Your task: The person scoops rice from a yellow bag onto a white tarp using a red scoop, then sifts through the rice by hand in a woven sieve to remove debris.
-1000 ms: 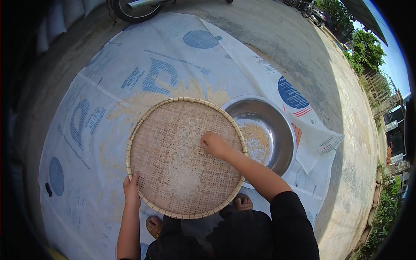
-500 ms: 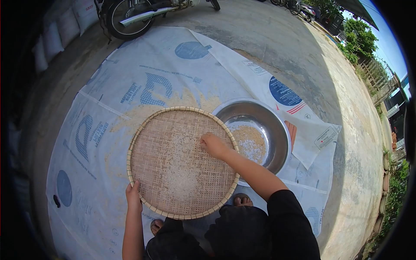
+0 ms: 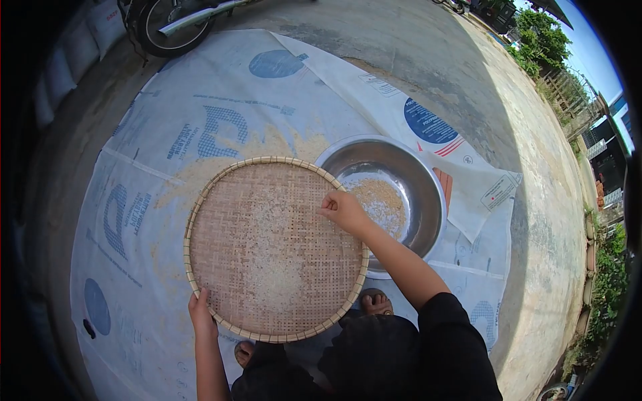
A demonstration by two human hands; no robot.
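Note:
A round woven bamboo winnowing tray (image 3: 221, 247) with a bound rim fills the middle of the head view. Pale grains like rice (image 3: 277, 281) lie in a loose streak down its centre. My left hand (image 3: 202, 313) grips the tray's lower left rim, thumb on top. Over the tray's right part, my right hand (image 3: 342, 210) is closed in a pinch; whatever is between its fingertips is too small to make out. Just beyond the tray's right rim stands a wide metal basin (image 3: 424, 200), partly covered by the tray and my right forearm, with tan grains or husks (image 3: 381, 204) on its bottom.
A printed white tarp (image 3: 160, 220) with scattered husks covers the concrete. My sandalled feet (image 3: 376, 302) are below the tray. A motorbike (image 3: 174, 30) and white sacks (image 3: 107, 27) stand at upper left. Sunlit pavement (image 3: 535, 220) and plants (image 3: 602, 294) lie to the right.
My right hand has shifted slightly right, toward the tray's rim, still pinched. The tray and my left hand sit slightly further left in view, and the whole view has shifted a little.

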